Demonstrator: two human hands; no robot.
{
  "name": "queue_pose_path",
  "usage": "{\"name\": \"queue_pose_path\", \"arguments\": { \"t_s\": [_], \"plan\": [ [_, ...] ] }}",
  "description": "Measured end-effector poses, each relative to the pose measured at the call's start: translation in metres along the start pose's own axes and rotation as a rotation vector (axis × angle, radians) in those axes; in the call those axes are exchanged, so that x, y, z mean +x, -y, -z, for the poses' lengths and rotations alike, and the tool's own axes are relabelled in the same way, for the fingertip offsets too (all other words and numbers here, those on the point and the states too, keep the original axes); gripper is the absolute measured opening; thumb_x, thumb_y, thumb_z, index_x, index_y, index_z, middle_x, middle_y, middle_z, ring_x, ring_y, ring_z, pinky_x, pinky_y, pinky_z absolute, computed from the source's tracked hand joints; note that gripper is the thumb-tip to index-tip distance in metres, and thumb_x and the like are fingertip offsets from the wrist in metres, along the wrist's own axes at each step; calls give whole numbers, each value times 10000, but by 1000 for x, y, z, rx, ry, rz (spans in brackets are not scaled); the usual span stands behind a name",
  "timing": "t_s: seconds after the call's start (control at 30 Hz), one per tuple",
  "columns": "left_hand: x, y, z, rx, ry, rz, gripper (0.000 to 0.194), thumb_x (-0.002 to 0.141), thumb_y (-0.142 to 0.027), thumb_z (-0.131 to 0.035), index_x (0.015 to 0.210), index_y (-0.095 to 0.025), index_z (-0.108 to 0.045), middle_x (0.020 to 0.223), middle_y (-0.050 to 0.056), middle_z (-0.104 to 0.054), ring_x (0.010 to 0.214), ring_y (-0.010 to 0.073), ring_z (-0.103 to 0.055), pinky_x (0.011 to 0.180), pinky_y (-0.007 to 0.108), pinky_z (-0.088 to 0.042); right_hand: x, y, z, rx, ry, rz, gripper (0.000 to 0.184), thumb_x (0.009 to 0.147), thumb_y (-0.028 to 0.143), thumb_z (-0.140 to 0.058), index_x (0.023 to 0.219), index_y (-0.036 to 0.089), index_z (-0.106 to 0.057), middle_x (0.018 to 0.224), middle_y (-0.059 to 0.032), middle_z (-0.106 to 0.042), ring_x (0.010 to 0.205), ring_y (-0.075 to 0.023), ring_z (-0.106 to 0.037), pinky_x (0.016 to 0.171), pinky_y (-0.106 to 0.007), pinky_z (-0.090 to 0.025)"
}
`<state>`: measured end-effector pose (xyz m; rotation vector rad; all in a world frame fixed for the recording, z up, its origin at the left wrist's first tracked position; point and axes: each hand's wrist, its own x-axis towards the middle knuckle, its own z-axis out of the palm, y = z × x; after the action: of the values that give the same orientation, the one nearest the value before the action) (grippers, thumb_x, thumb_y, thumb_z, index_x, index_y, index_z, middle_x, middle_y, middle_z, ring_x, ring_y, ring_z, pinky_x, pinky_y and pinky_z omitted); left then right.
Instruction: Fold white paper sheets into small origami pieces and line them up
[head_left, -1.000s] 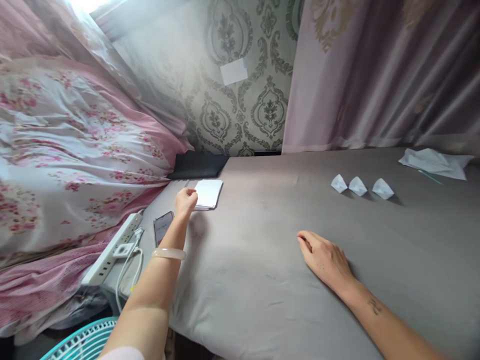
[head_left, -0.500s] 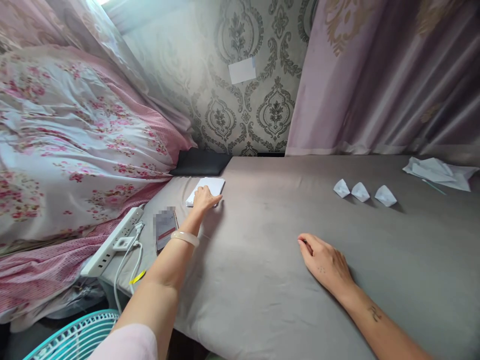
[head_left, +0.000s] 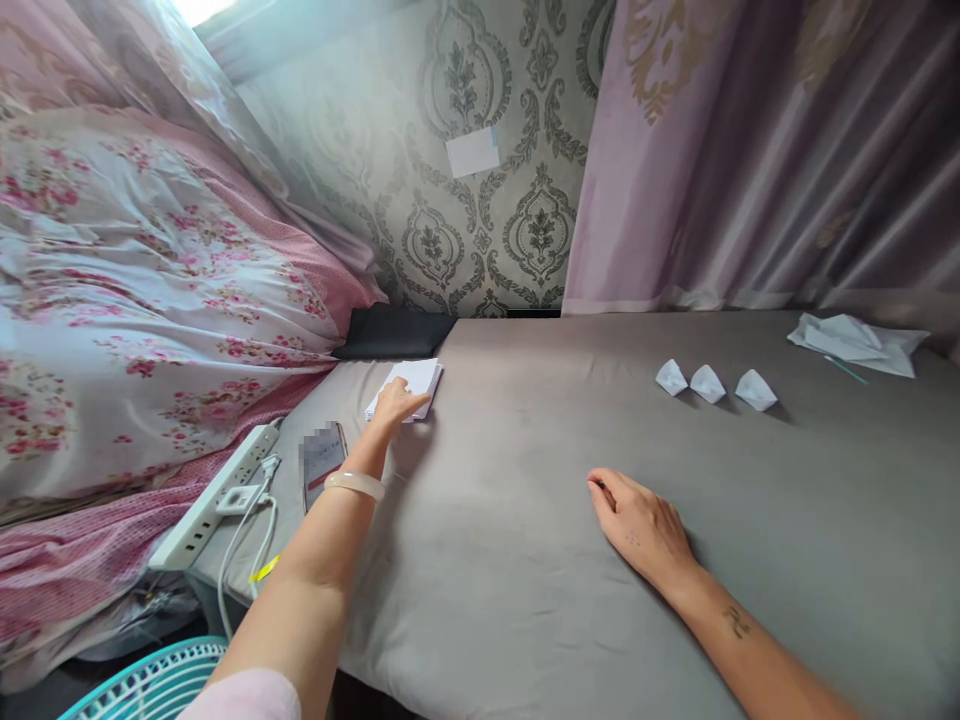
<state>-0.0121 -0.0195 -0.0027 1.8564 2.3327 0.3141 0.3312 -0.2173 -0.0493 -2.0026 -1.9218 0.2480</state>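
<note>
My left hand (head_left: 400, 402) reaches far out over a stack of white paper (head_left: 424, 377) at the back left of the grey-covered table (head_left: 510, 580). Its fingers bend down onto the top of the stack, while the thumb points off to the right, apart from them. No sheet is seen lifted. Loosely curled, my right hand (head_left: 641, 520) rests on the cover near the middle, thumb against the fingers, and nothing shows in it. Beyond it stand three small folded white paper pieces, the left one (head_left: 672, 377), the middle one (head_left: 707, 384) and the right one (head_left: 756, 391).
Beside my left forearm lie a phone (head_left: 322, 465) and a white power strip (head_left: 217, 495) with cables. A black flat object (head_left: 394, 332) is behind the stack. Crumpled plastic with paper (head_left: 855, 340) lies at the far right. A turquoise basket (head_left: 150, 680) stands below the table's left edge.
The view has shifted slightly. My left hand stays on the paper stack, its fingers a little differently bent. My right hand keeps its curled pose on the table.
</note>
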Motion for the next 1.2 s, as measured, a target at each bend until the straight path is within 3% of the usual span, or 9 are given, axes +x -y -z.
{"name": "queue_pose_path", "arguments": {
  "t_s": [0.17, 0.27, 0.33, 0.43, 0.53, 0.6, 0.7, 0.9, 1.2],
  "plan": [
    [-13, -4, 14, 6, -81, 7, 365, 818, -305, -449, 1042, -121, -670, 931, 139, -723, 895, 285, -666, 704, 305, -450, 0, -4, -5, 14, -18, 29, 211, 929, 288, -401, 934, 285, -611, 904, 11, -713, 738, -182, -658, 570, -271, -358],
    [-38, -24, 16, 32, -198, -53, 422, 873, -235, -348, 1181, -93, -599, 1109, 193, -666, 1046, 314, -616, 823, 351, -439, 0, -5, -6, 11, -21, 36, 213, 929, 291, -401, 935, 285, -614, 903, 7, -711, 738, -180, -659, 570, -270, -363],
    [-61, -45, 10, 43, -209, -170, 409, 900, -212, -310, 1188, -103, -579, 1155, 189, -641, 1094, 296, -588, 902, 353, -411, 0, -4, -5, 14, -21, 40, 217, 928, 289, -397, 936, 283, -614, 908, 1, -709, 737, -180, -659, 572, -271, -369],
    [-102, -84, -9, 60, -111, -371, 353, 917, -185, -297, 1059, -133, -616, 1027, 178, -672, 1019, 285, -614, 877, 360, -419, -1, -3, -4, 43, -38, 27, 211, 921, 303, -403, 958, 275, -610, 891, -11, -704, 732, -185, -654, 583, -277, -394],
    [-145, -122, -30, 63, 62, -577, 232, 860, -140, -415, 946, -160, -629, 888, 153, -695, 855, 266, -658, 749, 333, -454, -2, -5, 0, 74, -113, -24, 237, 902, 309, -428, 1070, 238, -579, 891, -42, -679, 727, -196, -641, 601, -293, -439],
    [-170, -142, -41, 52, 136, -695, 210, 835, -106, -438, 927, -152, -622, 866, 149, -698, 823, 265, -665, 712, 332, -463, -3, -10, 3, 57, -207, -18, 332, 875, 282, -459, 1187, 195, -532, 1000, -90, -650, 823, -219, -639, 662, -316, -480],
    [-198, -163, -52, 27, 206, -845, 168, 806, -133, -517, 949, -145, -604, 903, 139, -698, 837, 265, -665, 712, 339, -481, -1, -23, 7, 16, -282, 143, 435, 839, 232, -500, 1270, 171, -505, 1199, -143, -580, 1066, -266, -579, 869, -383, -484],
    [-212, -166, -61, 44, 210, -947, 163, 867, -155, -465, 994, -138, -567, 935, 106, -686, 880, 243, -643, 759, 360, -510, 4, -43, 4, 81, -177, 429, 446, 857, 117, -435, 1270, 224, -564, 1290, -81, -603, 1230, -236, -522, 1014, -438, -445],
    [-182, -137, -59, -89, 216, -1056, 375, 804, -56, -449, 1154, -162, -534, 1227, 96, -629, 1180, 227, -551, 973, 372, -472, 3, -45, 9, 91, -40, 469, 551, 764, -26, -375, 1210, 161, -638, 1292, -72, -619, 1231, -212, -543, 1043, -415, -463]
  ]
}}
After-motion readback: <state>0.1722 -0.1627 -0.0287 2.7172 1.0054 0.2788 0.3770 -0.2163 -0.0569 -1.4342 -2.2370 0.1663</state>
